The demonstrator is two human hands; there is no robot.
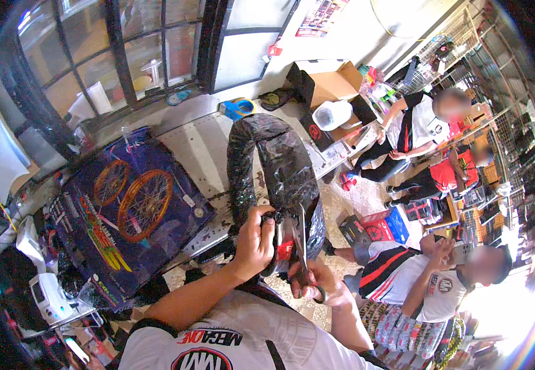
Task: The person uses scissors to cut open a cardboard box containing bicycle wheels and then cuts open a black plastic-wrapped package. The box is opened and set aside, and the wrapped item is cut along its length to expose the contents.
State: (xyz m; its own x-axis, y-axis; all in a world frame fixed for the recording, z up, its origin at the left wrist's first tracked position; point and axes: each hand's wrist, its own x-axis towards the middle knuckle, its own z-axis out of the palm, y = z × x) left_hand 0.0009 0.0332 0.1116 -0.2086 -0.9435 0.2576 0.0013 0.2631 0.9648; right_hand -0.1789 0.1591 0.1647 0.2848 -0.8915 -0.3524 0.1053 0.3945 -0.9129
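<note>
A ring-shaped bundle wrapped in shiny black plastic, like a wrapped tire [287,157], stands before me, its near end close to my body. My left hand [256,243] is closed on the bunched black plastic at that near end. Just to the right, my right hand [311,280] grips a tool with a long, narrow silver blade [302,234]. The blade points away from me along the bundle. Its handle is hidden in my fingers, so I cannot tell whether it is a knife or scissors. Something red [285,250] shows between my hands.
Left lies a dark blue flat package [150,256] picturing orange spoked wheels. A blue tape dispenser [236,109] sits beyond the bundle, near an open cardboard box [335,83]. Several people are at right; the nearest person [381,271] stands beside stacked wrapped tires [409,330].
</note>
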